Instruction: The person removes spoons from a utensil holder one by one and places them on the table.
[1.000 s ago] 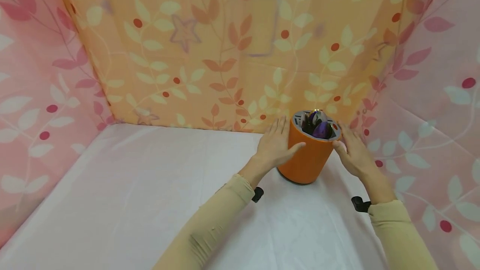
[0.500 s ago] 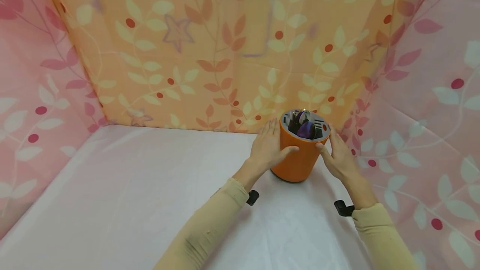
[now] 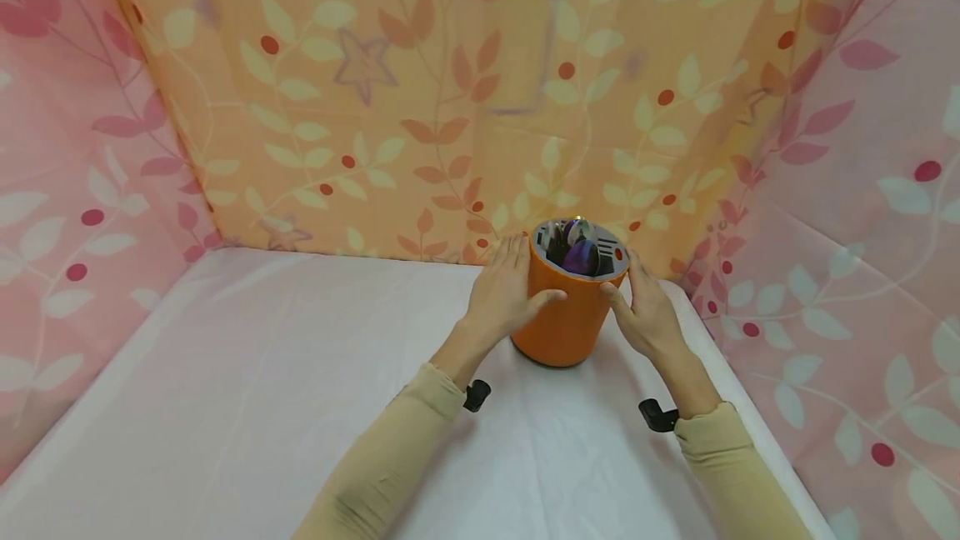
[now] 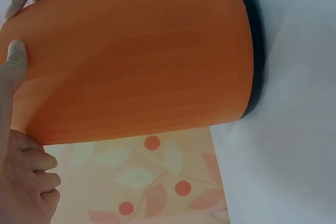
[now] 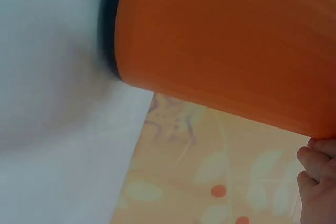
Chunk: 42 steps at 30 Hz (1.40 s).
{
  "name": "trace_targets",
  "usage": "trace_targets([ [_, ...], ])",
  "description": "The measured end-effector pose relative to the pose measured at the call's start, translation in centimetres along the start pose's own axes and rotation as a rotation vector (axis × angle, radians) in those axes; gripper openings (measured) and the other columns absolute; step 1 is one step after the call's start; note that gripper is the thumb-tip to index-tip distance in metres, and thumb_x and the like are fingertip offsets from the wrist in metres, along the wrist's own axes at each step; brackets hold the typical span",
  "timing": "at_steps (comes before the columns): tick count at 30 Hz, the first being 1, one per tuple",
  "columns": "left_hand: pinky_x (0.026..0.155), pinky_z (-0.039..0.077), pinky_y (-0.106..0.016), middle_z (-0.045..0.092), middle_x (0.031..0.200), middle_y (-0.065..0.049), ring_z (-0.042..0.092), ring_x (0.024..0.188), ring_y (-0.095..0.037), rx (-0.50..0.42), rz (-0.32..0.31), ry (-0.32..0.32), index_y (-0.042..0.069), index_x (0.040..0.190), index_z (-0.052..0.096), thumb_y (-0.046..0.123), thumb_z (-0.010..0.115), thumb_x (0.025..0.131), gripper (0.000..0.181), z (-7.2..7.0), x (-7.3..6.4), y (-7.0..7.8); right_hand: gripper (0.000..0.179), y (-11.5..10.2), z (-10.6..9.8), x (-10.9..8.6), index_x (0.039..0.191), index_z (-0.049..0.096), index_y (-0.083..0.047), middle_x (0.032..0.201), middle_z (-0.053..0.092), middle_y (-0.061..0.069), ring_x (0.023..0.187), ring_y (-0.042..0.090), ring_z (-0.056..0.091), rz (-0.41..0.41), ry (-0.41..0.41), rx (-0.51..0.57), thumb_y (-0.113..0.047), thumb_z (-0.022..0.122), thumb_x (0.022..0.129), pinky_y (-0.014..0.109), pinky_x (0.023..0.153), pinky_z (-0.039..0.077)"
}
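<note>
An orange round utensil holder [image 3: 566, 319] stands upright toward the back right of the table. Its grey slotted top carries shiny spoons [image 3: 581, 258], some purple and some silvery. My left hand [image 3: 499, 294] lies along its left side, fingers straight, with the thumb across the front. On the opposite side my right hand [image 3: 649, 315] touches it near the rim, thumb also toward the front. The left wrist view shows the orange wall [image 4: 147, 56] and dark base [image 4: 255, 51] close up. Whether the base touches the cloth I cannot tell.
White cloth covers the table [image 3: 247, 390]. Behind it hangs an orange leaf-patterned curtain [image 3: 330, 123]. Pink patterned curtains [image 3: 840, 215] stand at the left and right sides. Black wrist-worn devices [image 3: 658, 416] show at both wrists.
The utensil holder has moved left, away from the right curtain, with both hands staying on its sides. The head view has shifted slightly.
</note>
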<state>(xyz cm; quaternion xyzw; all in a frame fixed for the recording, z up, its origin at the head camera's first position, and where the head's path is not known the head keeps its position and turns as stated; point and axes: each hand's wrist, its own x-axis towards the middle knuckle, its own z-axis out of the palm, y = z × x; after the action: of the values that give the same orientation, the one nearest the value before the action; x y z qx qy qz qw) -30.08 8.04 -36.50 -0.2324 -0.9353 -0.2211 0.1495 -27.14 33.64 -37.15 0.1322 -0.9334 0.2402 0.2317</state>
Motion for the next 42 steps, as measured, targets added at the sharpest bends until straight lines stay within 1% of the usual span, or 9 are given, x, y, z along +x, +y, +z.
trace_targets([
  [7, 0.129, 0.016, -0.043, 0.022, 0.171, -0.019, 0.015, 0.159, -0.032, -0.023, -0.009, 0.025, -0.004, 0.163, 0.019, 0.072, 0.061, 0.092, 0.112, -1.3, -1.3, -2.3, 0.084, -2.4, 1.7, 0.6, 0.166, 0.022, -0.01, 0.157, 0.047, 0.021, 0.142, 0.05, 0.043, -0.016, 0.011, 0.026, -0.064, 0.044, 0.105, 0.074, 0.108, 0.038],
  [11, 0.128, 0.017, -0.046, 0.022, 0.17, -0.019, 0.016, 0.159, -0.032, -0.029, -0.023, 0.025, -0.003, 0.164, 0.017, 0.072, 0.062, 0.092, 0.113, -2.2, -2.1, -3.5, 0.087, -3.7, 2.6, 0.8, 0.166, 0.021, -0.008, 0.16, 0.043, 0.021, 0.147, 0.051, 0.036, -0.025, 0.005, 0.035, -0.067, 0.042, 0.104, 0.073, 0.112, 0.034],
  [16, 0.129, 0.014, -0.046, 0.02, 0.171, -0.019, 0.014, 0.16, -0.032, -0.033, -0.035, 0.03, -0.003, 0.164, 0.017, 0.07, 0.062, 0.093, 0.111, -3.3, -3.2, -5.0, 0.087, -5.4, 3.8, 1.3, 0.165, 0.024, -0.011, 0.163, 0.04, 0.016, 0.15, 0.05, 0.032, -0.047, 0.005, 0.056, -0.07, 0.04, 0.103, 0.076, 0.109, 0.034],
  [21, 0.129, 0.016, -0.047, 0.02, 0.171, -0.019, 0.014, 0.159, -0.033, -0.047, -0.038, 0.045, -0.002, 0.164, 0.016, 0.069, 0.062, 0.093, 0.111, -4.4, -4.3, -6.5, 0.095, -7.0, 4.9, 1.7, 0.166, 0.022, -0.008, 0.164, 0.039, 0.016, 0.15, 0.049, 0.033, -0.054, 0.008, 0.067, -0.075, 0.037, 0.101, 0.072, 0.111, 0.036],
  [25, 0.129, 0.017, -0.047, 0.02, 0.171, -0.018, 0.013, 0.16, -0.032, -0.051, -0.051, 0.052, 0.0, 0.165, 0.017, 0.068, 0.064, 0.092, 0.11, -5.0, -5.0, -7.6, 0.096, -8.2, 5.6, 2.0, 0.166, 0.02, -0.009, 0.161, 0.043, 0.019, 0.145, 0.05, 0.04, -0.051, 0.003, 0.078, -0.076, 0.037, 0.099, 0.072, 0.105, 0.043],
  [28, 0.129, 0.015, -0.047, 0.019, 0.172, -0.016, 0.012, 0.16, -0.031, -0.055, -0.06, 0.048, 0.001, 0.165, 0.017, 0.068, 0.065, 0.092, 0.11, -5.5, -5.6, -8.4, 0.096, -9.1, 6.1, 2.0, 0.166, 0.021, -0.009, 0.16, 0.044, 0.018, 0.144, 0.05, 0.041, -0.048, -0.001, 0.084, -0.077, 0.036, 0.099, 0.072, 0.102, 0.045],
  [31, 0.129, 0.013, -0.047, 0.017, 0.172, -0.015, 0.011, 0.16, -0.031, -0.066, -0.058, 0.039, 0.005, 0.166, 0.016, 0.069, 0.065, 0.091, 0.11, -5.9, -6.0, -8.9, 0.099, -9.7, 6.5, 1.8, 0.166, 0.021, -0.007, 0.164, 0.039, 0.017, 0.146, 0.049, 0.039, -0.04, 0.002, 0.076, -0.079, 0.034, 0.098, 0.071, 0.104, 0.044],
  [35, 0.128, 0.017, -0.05, 0.018, 0.172, -0.015, 0.009, 0.16, -0.031, -0.084, -0.05, 0.038, 0.008, 0.167, 0.017, 0.068, 0.067, 0.091, 0.109, -6.3, -6.5, -9.7, 0.1, -10.7, 7.0, 1.5, 0.166, 0.023, -0.008, 0.165, 0.038, 0.016, 0.144, 0.047, 0.042, -0.04, 0.017, 0.075, -0.08, 0.033, 0.097, 0.07, 0.105, 0.044],
  [42, 0.128, 0.014, -0.052, 0.017, 0.173, -0.013, 0.007, 0.161, -0.03, -0.135, -0.04, 0.019, 0.01, 0.168, 0.013, 0.067, 0.068, 0.09, 0.111, -7.1, -7.0, -10.9, 0.099, -12.2, 7.4, 1.2, 0.164, 0.029, -0.01, 0.162, 0.043, 0.015, 0.146, 0.046, 0.04, -0.041, 0.065, 0.081, -0.082, 0.036, 0.096, 0.07, 0.106, 0.043],
])
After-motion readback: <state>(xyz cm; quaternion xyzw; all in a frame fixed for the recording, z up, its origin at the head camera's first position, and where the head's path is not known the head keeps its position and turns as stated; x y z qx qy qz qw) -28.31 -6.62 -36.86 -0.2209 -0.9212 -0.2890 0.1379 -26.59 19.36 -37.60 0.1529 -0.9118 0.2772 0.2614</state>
